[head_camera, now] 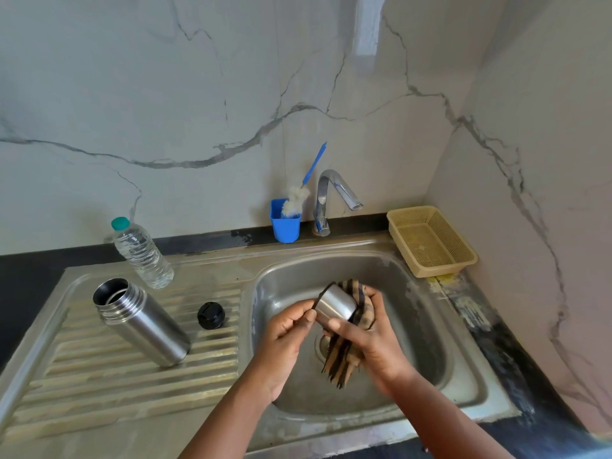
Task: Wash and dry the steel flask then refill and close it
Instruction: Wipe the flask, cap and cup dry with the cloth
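The steel flask (142, 321) stands open-mouthed on the ribbed drainboard at the left. Its black stopper (211, 315) lies just right of it on the ribs. Over the sink basin (430, 346) I hold the flask's steel cup lid (335, 305). My left hand (287, 332) pinches the lid's rim and a fold of the cloth. My right hand (367, 339) wraps a brown and black striped cloth (344, 356) around the lid, with the cloth's end hanging down over the drain.
A clear water bottle (142, 253) with a teal cap stands behind the flask. A blue cup (285, 223) with a bottle brush (298, 198) sits beside the chrome tap (331, 200). A beige plastic basket (430, 240) rests at the back right corner by the wall.
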